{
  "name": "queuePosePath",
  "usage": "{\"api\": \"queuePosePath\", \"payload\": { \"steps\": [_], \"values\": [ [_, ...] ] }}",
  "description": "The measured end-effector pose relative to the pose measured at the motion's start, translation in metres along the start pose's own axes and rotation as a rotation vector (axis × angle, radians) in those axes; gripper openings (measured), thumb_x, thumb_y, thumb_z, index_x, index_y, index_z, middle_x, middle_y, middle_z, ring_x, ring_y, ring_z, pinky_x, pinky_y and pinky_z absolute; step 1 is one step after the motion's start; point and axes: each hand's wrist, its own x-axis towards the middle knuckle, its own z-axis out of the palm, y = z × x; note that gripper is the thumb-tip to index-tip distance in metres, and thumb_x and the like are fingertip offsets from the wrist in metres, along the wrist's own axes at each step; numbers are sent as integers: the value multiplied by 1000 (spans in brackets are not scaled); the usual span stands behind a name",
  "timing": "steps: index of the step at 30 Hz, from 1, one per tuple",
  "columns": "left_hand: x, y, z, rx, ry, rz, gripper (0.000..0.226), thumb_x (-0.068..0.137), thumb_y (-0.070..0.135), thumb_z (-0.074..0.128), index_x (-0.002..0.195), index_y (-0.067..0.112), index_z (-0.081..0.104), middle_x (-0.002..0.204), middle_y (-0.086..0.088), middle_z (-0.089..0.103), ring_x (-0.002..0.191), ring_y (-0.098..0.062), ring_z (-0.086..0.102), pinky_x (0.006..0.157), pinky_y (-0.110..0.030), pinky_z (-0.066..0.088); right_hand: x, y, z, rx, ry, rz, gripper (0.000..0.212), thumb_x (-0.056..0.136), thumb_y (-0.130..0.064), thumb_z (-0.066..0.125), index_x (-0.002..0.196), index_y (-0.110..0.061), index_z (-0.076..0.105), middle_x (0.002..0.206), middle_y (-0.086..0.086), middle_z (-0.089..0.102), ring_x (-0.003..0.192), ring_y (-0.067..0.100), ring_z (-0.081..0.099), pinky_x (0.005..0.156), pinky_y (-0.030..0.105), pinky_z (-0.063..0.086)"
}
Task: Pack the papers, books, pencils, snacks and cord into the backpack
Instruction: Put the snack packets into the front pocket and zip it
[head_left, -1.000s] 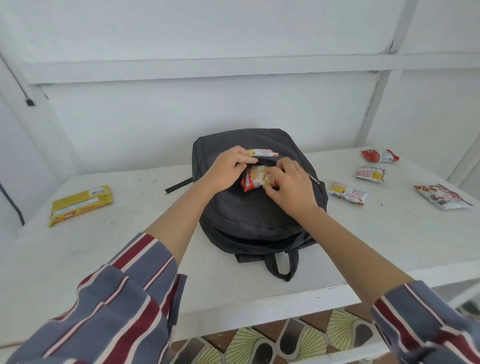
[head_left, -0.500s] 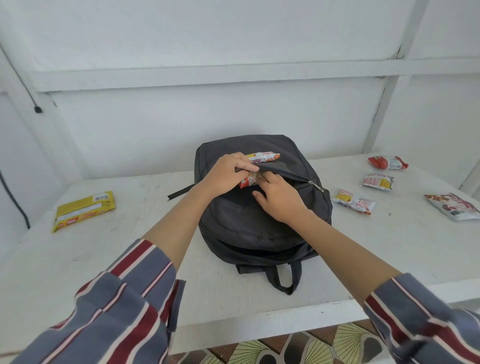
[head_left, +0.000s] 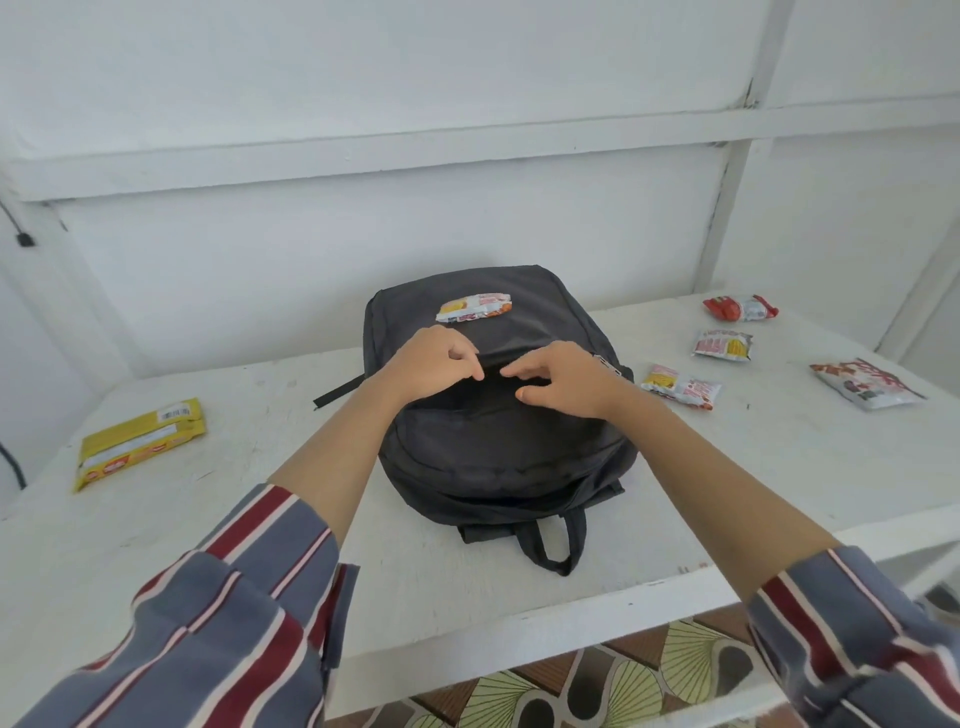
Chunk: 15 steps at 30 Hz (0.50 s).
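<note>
Head-camera view looking down at a white tabletop (head_left: 519, 587) set against a white wall (head_left: 363, 234). A black backpack (head_left: 498, 457) lies flat in the middle of the tabletop with its carry loop (head_left: 553, 545) toward the viewer. A pocket mouth (head_left: 493, 375) runs across its upper half. The left hand (head_left: 434, 364) sits at the left end of that mouth, fingers curled, and its grip appears to be pinched together on the pocket's fabric lip. The right hand (head_left: 566, 382) is just beside it over the opening, fingers loosely apart, its grip on nothing. One small snack packet (head_left: 474, 306) rests on top of the backpack, just beyond the hands. More snacks lie on the tabletop to the right: a yellow-and-white packet (head_left: 680, 385) nearest the bag, a similar packet (head_left: 723, 345) behind it, a red packet (head_left: 740, 307) farther back, and a larger flat pouch (head_left: 865, 384) at the far right. Well apart on the left lies a long yellow pack (head_left: 139, 441). The packets look light, with thin, slick, crinkly film and contents that would probably crush. They are best taken with a light pinch at a crimped end seam, not squeezed across the middle. The backpack is soft cloth, so its pocket mouth will likely sag closed unless one hand holds the lip up.
</note>
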Motion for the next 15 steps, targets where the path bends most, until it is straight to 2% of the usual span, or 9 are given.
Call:
{"api": "queuePosePath", "payload": {
  "steps": [2,5,8,10,13,15],
  "values": [
    [0,3,3,37,-12,-65,16,84,17,60,77,19,74,115,5,64,103,-14,57,95,-37,45,-9,3,-6,84,63,29,35,86,-9,60,121,-14,62,123,0,62,101,5,57,96,20,42],
    [1,13,7,75,47,-105,18,84,22,58,76,15,73,99,5,69,91,-16,60,83,-36,48,-22,9,-13,151,125,69,36,84,-5,62,118,-14,64,116,1,66,97,8,59,93,21,45],
    [0,32,16,113,219,-57,23,86,24,54,73,11,68,86,3,67,80,-17,58,69,-30,41,-38,18,-22,262,200,116,34,82,-4,64,113,-16,66,110,0,68,96,11,63,91,22,48],
    [2,49,24,52,303,43,21,86,23,54,70,14,63,84,5,64,79,-14,55,69,-29,41,-48,28,-32,309,259,144,33,81,-2,64,110,-16,68,107,-1,68,94,11,65,85,18,48],
    [13,77,41,-91,193,230,13,86,18,57,75,14,65,88,1,63,83,-15,58,79,-33,49,-60,51,-52,386,359,191,32,78,2,64,104,-15,69,102,0,69,91,17,65,82,27,53],
    [24,96,60,-116,57,299,12,86,17,60,83,10,69,90,-1,65,84,-15,60,80,-30,51,-69,71,-67,410,387,243,35,78,7,63,107,-13,66,103,3,67,87,17,64,80,26,54]
  ]
}}
